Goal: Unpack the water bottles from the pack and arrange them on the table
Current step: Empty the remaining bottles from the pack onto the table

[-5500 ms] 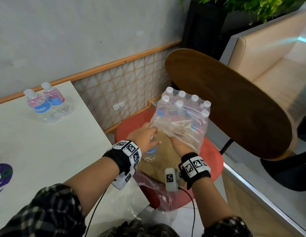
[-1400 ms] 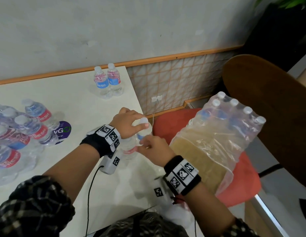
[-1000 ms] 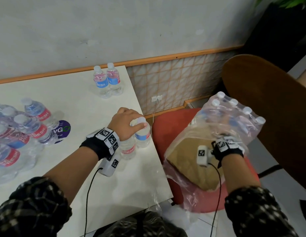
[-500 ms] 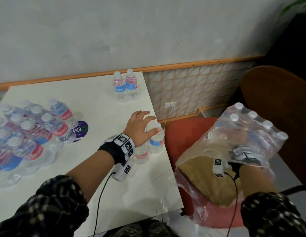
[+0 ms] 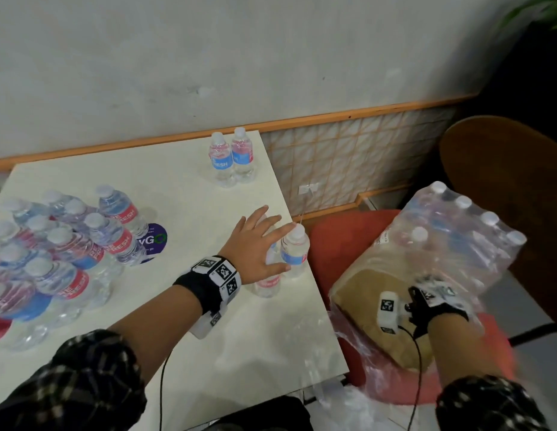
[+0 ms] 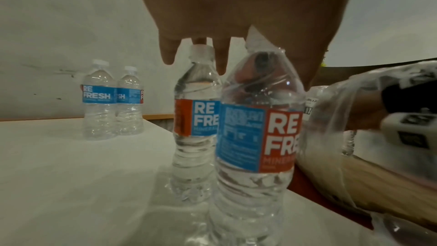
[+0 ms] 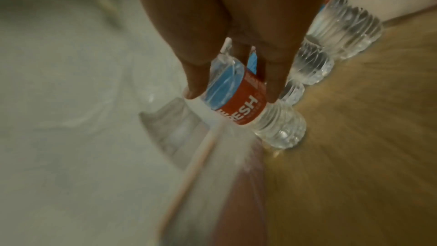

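Note:
Two water bottles stand side by side at the right edge of the white table (image 5: pixel 193 306): one (image 5: pixel 294 253) (image 6: pixel 257 134) with a white cap in sight, the other (image 5: pixel 266 284) (image 6: pixel 196 119) partly under my palm. My left hand (image 5: pixel 271 241) hovers over them with its fingers spread and holds nothing. The torn plastic pack (image 5: pixel 457 244) lies on the red chair seat (image 5: pixel 333 237) with several bottles inside. My right hand (image 7: pixel 232 91) is inside the pack and grips one bottle (image 7: pixel 238 108) round its red and blue label.
Two more bottles (image 5: pixel 230 157) stand at the table's far right corner. Another wrapped cluster of bottles (image 5: pixel 53 244) lies on the left of the table beside a purple sticker (image 5: pixel 152 241). A wooden chair back (image 5: pixel 504 169) rises behind the pack.
My left hand has let go of the two bottles on the table and spread its fingers. My right hand left those bottles and reached deep into the pack on the chair.

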Available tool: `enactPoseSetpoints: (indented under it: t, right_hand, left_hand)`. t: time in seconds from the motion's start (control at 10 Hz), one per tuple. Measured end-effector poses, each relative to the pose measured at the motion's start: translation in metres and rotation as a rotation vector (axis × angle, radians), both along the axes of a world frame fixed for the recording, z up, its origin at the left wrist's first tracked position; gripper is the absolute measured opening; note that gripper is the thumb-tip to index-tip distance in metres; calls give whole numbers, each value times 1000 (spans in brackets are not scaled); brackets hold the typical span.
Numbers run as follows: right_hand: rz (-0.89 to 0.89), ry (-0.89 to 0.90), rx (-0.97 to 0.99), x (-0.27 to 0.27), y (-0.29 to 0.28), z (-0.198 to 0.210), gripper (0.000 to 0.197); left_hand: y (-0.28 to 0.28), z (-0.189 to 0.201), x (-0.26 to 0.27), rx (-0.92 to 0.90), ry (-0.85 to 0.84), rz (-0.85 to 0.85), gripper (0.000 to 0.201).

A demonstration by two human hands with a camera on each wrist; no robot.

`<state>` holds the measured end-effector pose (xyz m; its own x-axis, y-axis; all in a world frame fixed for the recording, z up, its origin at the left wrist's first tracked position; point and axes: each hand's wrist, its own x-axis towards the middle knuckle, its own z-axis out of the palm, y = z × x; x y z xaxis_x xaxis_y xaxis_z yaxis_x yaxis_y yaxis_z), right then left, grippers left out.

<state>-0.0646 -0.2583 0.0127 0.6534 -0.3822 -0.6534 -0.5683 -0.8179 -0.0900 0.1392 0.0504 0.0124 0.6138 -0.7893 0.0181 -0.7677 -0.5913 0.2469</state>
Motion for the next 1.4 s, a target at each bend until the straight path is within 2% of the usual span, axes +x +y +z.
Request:
enactPoseSetpoints:
  t: [0.1, 0.2, 0.3, 0.4, 0.5, 0.6, 0.7, 0.8, 0.9, 1.0, 1.1, 1.3, 1.4]
  right_hand:
    - [-639, -438, 309, 16, 56, 10, 57]
    - [-806, -764, 532, 13, 74, 5, 43]
    - [-749, -1018, 562, 7, 118, 10, 29]
    - [-653, -1094, 687, -2, 144, 8, 25]
    - [-529, -1125, 759, 3, 164, 17, 24]
    - [-391, -1087, 769, 22, 182, 17, 28]
    - [-331, -1004, 732, 44, 194, 2, 33]
    - [-403, -959, 785, 56, 196, -9, 56]
    - [-528, -831, 921, 66, 189, -8, 98]
    - [-535, -696, 1010, 74, 188, -1, 99]
    - [-506, -684, 1003, 87, 192, 4, 92]
    - [-483, -732, 1067, 93, 194, 6, 85]
    - [-507, -645, 993, 79, 174, 5, 84]
  left_hand:
    - [-3, 2, -3, 8, 3, 0, 84]
    - [-3, 4, -5, -1, -5, 50, 87]
    - [-1, 5, -5, -9, 73, 76, 92]
    - [3, 0, -5, -54, 287, 107, 100]
    - [6, -2, -3, -85, 334, 80, 108]
    - [10, 2, 1, -76, 370, 52, 116]
    - [13, 10, 2, -3, 369, 27, 120]
    - [16, 20, 0, 54, 369, 33, 120]
    - [19, 29, -5, 64, 346, 44, 117]
    - [19, 31, -7, 78, 328, 43, 114]
    - [18, 25, -5, 87, 339, 26, 115]
    - [15, 24, -3, 217, 311, 51, 113]
    - [11, 43, -11, 263, 114, 48, 104]
